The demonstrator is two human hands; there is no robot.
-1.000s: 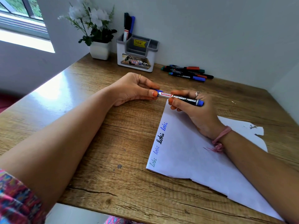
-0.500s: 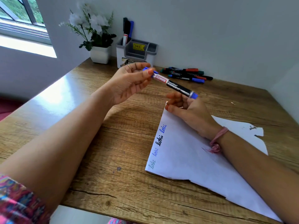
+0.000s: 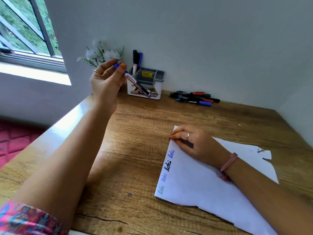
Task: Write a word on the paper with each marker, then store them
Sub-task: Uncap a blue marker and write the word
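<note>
**Blue marker on its way to the holder**

The left hand (image 3: 105,80) is raised just to the left of the grey-and-white desk organizer (image 3: 147,85) and pinches the capped blue marker (image 3: 135,81) near its cap between thumb and fingertips; the barrel slants down in front of the organizer. To store it well, I think the marker should be turned upright and lowered into the tall back compartment, where two markers (image 3: 136,61) already stand, without knocking them.

The right hand (image 3: 191,143) rests on the top corner of the paper (image 3: 199,185), in front of the organizer and to its right, with fingers curled; something dark shows under it, but I cannot tell if it holds anything. The loose markers (image 3: 194,97) lie right of the organizer, by the wall. The flower pot is mostly hidden behind the left hand.
</note>
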